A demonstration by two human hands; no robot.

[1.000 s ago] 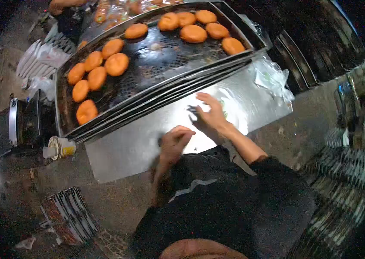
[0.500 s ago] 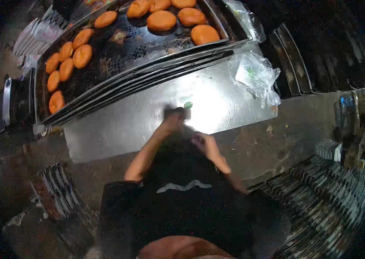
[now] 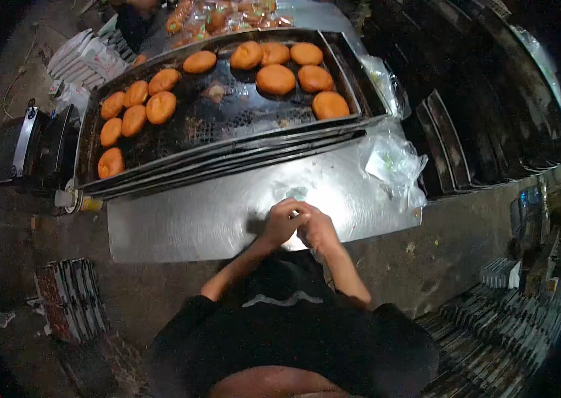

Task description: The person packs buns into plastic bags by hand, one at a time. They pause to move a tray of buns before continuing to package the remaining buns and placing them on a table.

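My left hand (image 3: 283, 224) and my right hand (image 3: 319, 232) meet over the front of a shiny metal table (image 3: 168, 225). Fingers on both are curled and touch near the tips. Whatever lies between them is hidden or too small to make out. Just beyond the fingertips, a small clear piece with a green print (image 3: 298, 192) lies on the metal, partly lost in glare. Farther back, a dark baking tray (image 3: 227, 141) holds several round browned buns (image 3: 276, 79). It rests on a stack of similar trays.
Crumpled clear plastic bags (image 3: 393, 162) lie at the table's right end. Behind the tray are bagged buns (image 3: 234, 18). Dark trays (image 3: 449, 142) stand on the right, and stacked metal racks (image 3: 493, 331) fill the lower right. Another slatted stack (image 3: 71, 298) is at lower left.
My right hand has come up and inward to meet my left over the table. The view has tilted upward, so the tray and table appear lower and more of the background shows.
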